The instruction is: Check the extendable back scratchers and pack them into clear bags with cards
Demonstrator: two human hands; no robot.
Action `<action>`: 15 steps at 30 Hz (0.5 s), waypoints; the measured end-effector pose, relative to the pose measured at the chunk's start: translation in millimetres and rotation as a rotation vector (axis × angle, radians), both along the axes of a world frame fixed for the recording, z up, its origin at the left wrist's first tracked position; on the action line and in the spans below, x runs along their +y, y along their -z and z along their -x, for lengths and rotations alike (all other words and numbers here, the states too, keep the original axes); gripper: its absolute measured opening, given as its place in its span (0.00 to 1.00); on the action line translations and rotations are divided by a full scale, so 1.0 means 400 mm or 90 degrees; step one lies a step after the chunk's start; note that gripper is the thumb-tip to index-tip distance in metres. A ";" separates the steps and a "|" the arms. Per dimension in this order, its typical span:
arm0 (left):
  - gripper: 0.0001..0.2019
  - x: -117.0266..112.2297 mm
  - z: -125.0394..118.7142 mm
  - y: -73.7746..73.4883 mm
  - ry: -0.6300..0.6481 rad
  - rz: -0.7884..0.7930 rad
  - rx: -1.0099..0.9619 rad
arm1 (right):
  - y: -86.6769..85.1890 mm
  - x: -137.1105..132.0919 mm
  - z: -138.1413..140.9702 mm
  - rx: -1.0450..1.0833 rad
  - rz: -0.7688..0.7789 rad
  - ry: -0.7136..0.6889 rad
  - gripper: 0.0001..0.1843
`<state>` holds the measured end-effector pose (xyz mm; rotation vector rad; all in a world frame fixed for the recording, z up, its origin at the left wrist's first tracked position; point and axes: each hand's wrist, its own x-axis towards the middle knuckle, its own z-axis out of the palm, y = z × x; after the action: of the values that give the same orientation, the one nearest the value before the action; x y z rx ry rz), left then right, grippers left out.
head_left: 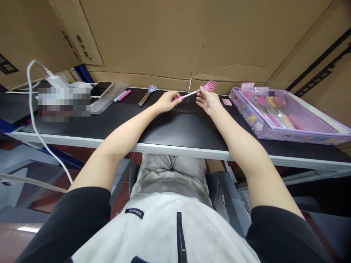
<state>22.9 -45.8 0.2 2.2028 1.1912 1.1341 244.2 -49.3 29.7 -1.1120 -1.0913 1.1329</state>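
Note:
My left hand (166,101) is closed around the pink handle end of a small telescopic back scratcher (197,91) with a pink claw head and a thin silver shaft. The tool points up and to the right above the black table (175,124). My right hand (207,100) pinches the shaft just below the claw head. A second scratcher (147,94), with a blue-and-pink claw and a dark handle, lies on the table to the left of my hands.
A purple display box (274,126) with packaged scratchers sits at the right. A pink and a blue pen-like piece (123,95), clear plastic bags (109,96), a phone (101,88) and a white cable (33,106) are at the left. Cardboard (178,40) walls the back.

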 end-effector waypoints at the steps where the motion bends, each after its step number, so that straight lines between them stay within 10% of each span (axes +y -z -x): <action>1: 0.09 0.000 -0.001 0.002 0.003 0.003 -0.007 | -0.001 -0.001 0.001 0.002 0.001 0.000 0.27; 15: 0.13 -0.007 -0.014 0.002 0.011 0.052 -0.064 | -0.012 -0.021 0.025 0.031 0.024 0.019 0.28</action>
<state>28.5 -48.6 -0.8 2.0654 1.1543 1.1547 234.4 -57.8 34.6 -1.1210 -1.0170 1.1553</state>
